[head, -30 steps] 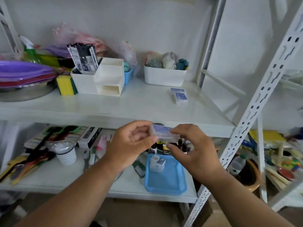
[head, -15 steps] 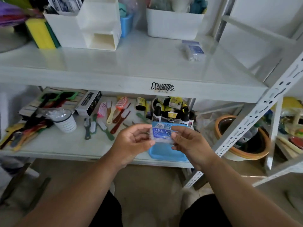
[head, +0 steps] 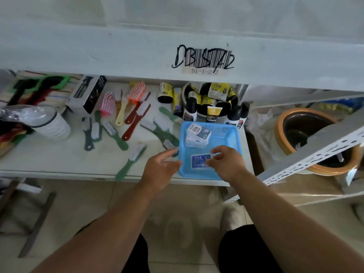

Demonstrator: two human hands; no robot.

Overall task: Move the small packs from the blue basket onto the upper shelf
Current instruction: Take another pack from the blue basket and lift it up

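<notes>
We see the small pack [head: 200, 161] over the blue basket [head: 230, 134], at 9 o'clock of the right hand [head: 226, 164], which pinches its edge; the left hand [head: 159, 170] has loose fingers and holds nothing.

Both bare forearms reach forward and up from the bottom of the head view, converging toward the front edge of the lower shelf. The left hand [head: 160, 170] is at that front edge, just left of the blue basket [head: 232, 134], its fingers loosely extended and spread toward the basket's left wall, holding nothing. The right hand [head: 226, 164] is over the near half of the basket, wrist slightly bent, back of the hand toward the camera. Its thumb and forefinger pinch the right end of a small pack [head: 200, 161] with a blue label, the remaining fingers curled beneath. The two hands are close together but apart.
</notes>
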